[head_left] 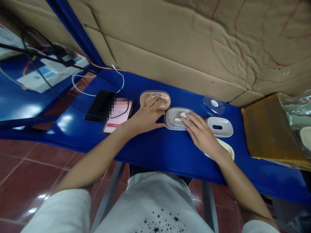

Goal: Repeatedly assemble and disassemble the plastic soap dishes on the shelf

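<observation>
My left hand (151, 113) is spread over a peach oval dish (143, 101) that has a clear lid and a round sticker. Its thumb reaches to the left edge of a grey oval dish (173, 124) under a clear lid. On the right side of that lid, beside its sticker, lie the outstretched fingers of my right hand (200, 131). To the right is a white oval dish (225, 127) with a slot in its middle. A cream dish (229, 149) is partly hidden by my right wrist. Behind them lies a loose clear lid (210, 106) with a sticker.
A phone (118, 118) with a lit screen and a black flat item (97, 106) lie on the left of the blue table (150, 149). Cables cross there. A cardboard box (269, 129) with wrapped dishes stands at right, and a cardboard wall (170, 42) rises behind.
</observation>
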A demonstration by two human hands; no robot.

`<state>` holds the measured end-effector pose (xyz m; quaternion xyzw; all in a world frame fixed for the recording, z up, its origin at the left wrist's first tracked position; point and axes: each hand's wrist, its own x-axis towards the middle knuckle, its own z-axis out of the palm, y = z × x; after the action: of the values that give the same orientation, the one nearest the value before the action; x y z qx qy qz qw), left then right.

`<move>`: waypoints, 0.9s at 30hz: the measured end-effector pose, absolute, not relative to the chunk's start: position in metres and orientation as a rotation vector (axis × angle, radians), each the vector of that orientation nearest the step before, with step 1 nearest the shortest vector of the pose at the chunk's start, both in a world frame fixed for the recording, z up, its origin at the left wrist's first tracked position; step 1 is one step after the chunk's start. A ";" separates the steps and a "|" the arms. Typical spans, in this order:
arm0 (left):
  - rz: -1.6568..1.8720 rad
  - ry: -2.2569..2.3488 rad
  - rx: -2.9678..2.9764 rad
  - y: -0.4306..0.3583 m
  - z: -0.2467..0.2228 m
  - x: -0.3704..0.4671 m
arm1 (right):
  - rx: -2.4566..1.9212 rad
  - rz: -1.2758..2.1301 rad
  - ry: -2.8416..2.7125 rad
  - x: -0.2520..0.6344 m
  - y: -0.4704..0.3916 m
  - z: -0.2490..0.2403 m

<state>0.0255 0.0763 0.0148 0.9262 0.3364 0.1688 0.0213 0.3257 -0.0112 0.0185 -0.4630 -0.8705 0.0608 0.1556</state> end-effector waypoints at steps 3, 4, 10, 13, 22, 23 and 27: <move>0.531 1.035 2.842 0.076 0.015 0.028 | -1.315 0.124 -2.510 0.324 -0.014 0.021; 0.531 1.035 2.843 0.075 0.015 0.029 | -1.310 0.115 -2.519 0.324 -0.016 0.022; 0.547 1.038 2.829 0.074 0.015 0.030 | -1.357 0.099 -2.486 0.322 -0.016 0.021; 0.575 1.026 2.796 0.072 0.015 0.031 | -1.326 0.189 -2.459 0.323 -0.013 0.019; 0.573 0.976 2.807 0.070 0.013 0.033 | -1.260 0.202 -2.495 0.325 -0.016 0.024; 0.573 0.979 2.800 0.071 0.014 0.033 | -1.262 0.194 -2.491 0.325 -0.016 0.023; 0.576 1.089 2.783 0.073 0.019 0.029 | -1.318 0.125 -2.469 0.328 -0.012 0.021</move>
<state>0.0287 0.0730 0.0191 0.9133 0.3574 0.1891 0.0492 0.3278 -0.0120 0.0208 -0.4637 -0.8686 0.0438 0.1690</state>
